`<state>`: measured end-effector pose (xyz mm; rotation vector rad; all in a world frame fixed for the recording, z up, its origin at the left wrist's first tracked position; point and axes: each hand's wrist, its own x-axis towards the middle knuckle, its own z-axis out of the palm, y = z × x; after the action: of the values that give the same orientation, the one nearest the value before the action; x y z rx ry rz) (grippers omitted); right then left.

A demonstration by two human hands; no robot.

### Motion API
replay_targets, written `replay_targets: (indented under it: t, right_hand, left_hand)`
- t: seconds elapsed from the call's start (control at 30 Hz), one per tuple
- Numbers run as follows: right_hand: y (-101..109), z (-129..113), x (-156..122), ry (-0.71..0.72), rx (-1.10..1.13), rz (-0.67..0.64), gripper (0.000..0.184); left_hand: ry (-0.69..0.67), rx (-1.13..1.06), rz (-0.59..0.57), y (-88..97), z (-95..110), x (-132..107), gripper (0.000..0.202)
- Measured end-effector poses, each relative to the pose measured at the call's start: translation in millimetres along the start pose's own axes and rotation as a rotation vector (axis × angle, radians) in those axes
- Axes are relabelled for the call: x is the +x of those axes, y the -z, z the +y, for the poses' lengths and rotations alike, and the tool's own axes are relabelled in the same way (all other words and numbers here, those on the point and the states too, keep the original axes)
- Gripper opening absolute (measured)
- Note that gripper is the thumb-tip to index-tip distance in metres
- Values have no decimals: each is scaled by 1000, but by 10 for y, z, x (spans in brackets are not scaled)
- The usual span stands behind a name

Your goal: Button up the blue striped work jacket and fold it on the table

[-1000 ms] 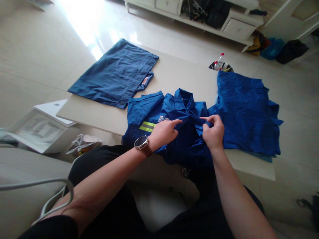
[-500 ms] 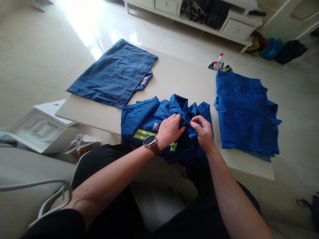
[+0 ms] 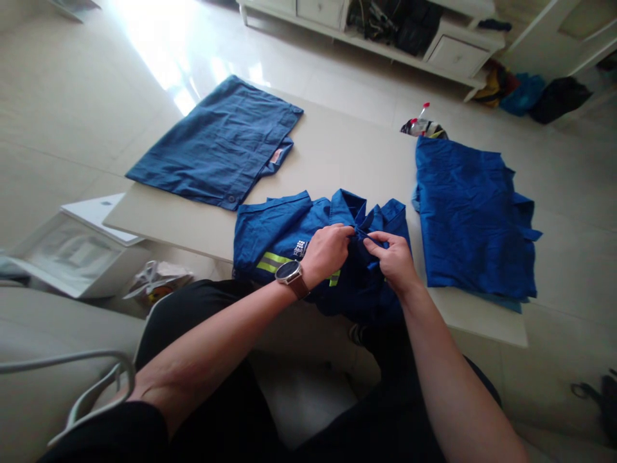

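Left hand: fingers curled down onto the shirt front just below the collar; its thumb is hidden, so whether it pinches cannot be told.
Right hand: thumb and forefinger pinching a fold of the shirt front, just beside the left fingertips.
Shirt: one, under both hands, its lower part hanging over the near edge of the tabletop.
Slipping: the overhanging cloth could drag the shirt towards the lap if both hands let go.
Crooked collar: likely if the hands pull unequally, since the cloth between them is bunched.
Watch: one, on the left wrist; it could snag loose cloth, lying so close to it.
Folded garment: one, beyond the left hand and to its left.
Stack of clothes: one, to the right of the right hand; two blues show, the full number unclear.
Yellow stripes: two patches showing, one left of the left hand, one between the wrists.
Red caps: two, beyond the right hand.
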<state>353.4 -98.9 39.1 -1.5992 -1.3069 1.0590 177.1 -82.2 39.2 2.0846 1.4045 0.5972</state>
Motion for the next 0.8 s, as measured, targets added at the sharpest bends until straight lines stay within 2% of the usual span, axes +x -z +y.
replay_targets:
  t: [0.23,0.33,0.47,0.57,0.7,0.8]
  right_hand:
    - [-48,-32,32,-138,188,-65,48]
    - [-54,-45,39,-153,175,-61,46]
    - [-62,-50,22,24,-73,35,35]
    - [-75,-43,5,135,-257,115,28]
    - [-78,-3,28,136,-341,276,28]
    - [-39,39,66,132,-289,383,29]
  left_hand:
    - [-2,-53,-2,0,-43,32,33]
    - [-36,-93,18,-25,-83,42,33]
    - [-75,-115,35,-30,-87,22,32]
    - [-129,-87,1,5,-44,-23,31]
    - [-212,-42,-41,88,46,-91,28]
    - [-171,-70,-26,152,75,-104,23]
